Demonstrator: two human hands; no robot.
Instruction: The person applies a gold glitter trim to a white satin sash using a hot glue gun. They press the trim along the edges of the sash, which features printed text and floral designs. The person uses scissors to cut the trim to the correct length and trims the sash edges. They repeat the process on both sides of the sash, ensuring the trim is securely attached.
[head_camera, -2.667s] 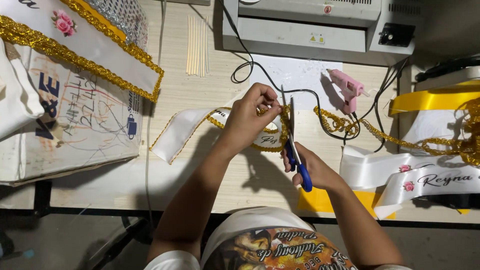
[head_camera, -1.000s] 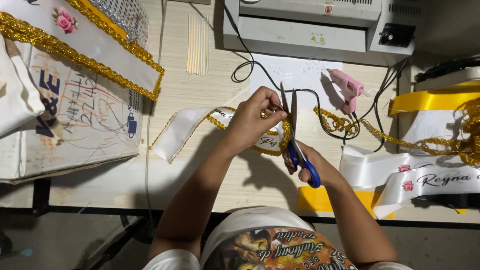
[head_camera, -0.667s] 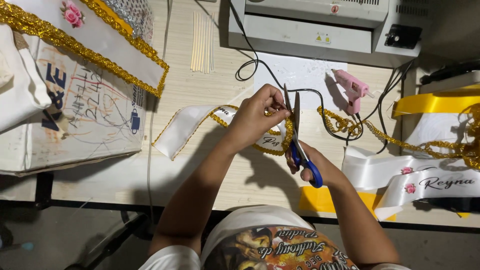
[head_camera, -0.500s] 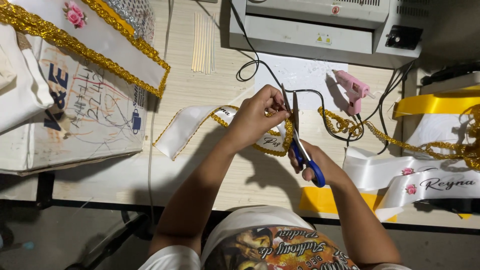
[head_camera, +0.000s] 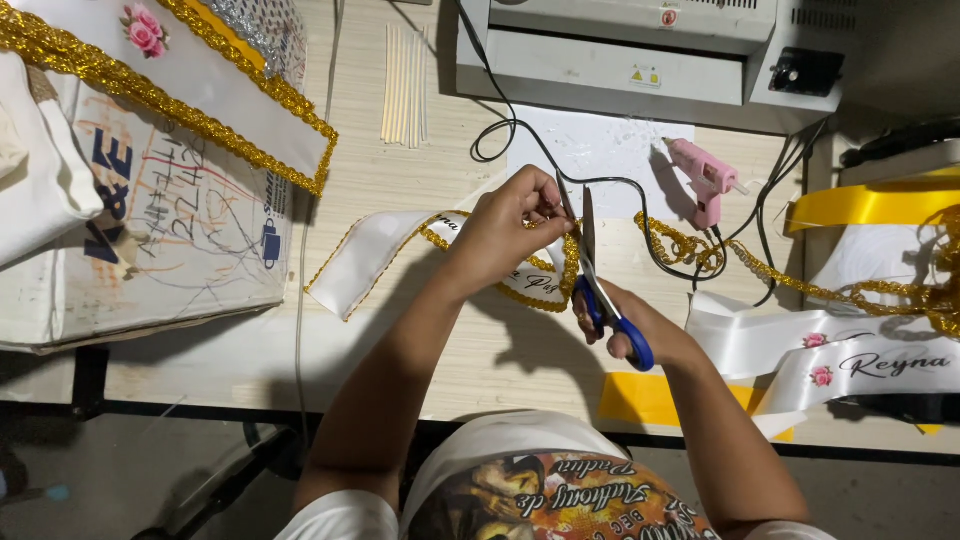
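My left hand (head_camera: 512, 225) pinches the gold-trimmed edge of a white satin sash (head_camera: 375, 258) lifted off the wooden table (head_camera: 400, 175). My right hand (head_camera: 640, 325) grips blue-handled scissors (head_camera: 600, 290), whose blades point up and away from me, right beside the left fingertips at the sash's gold braid (head_camera: 568, 262). The blades look nearly closed on the trim. The sash's left end lies flat on the table.
A pink glue gun (head_camera: 705, 180) and black cables lie behind my hands. A grey machine (head_camera: 640, 55) stands at the back, glue sticks (head_camera: 405, 85) to its left. More sashes (head_camera: 850, 350), loose gold braid (head_camera: 720, 250), yellow ribbon (head_camera: 870, 205) right; scribbled cardboard (head_camera: 170, 230) left.
My hands and the scissors stay in almost the same place. The scissors tilt slightly, blades working at the gold trim. The camera shifted a little.
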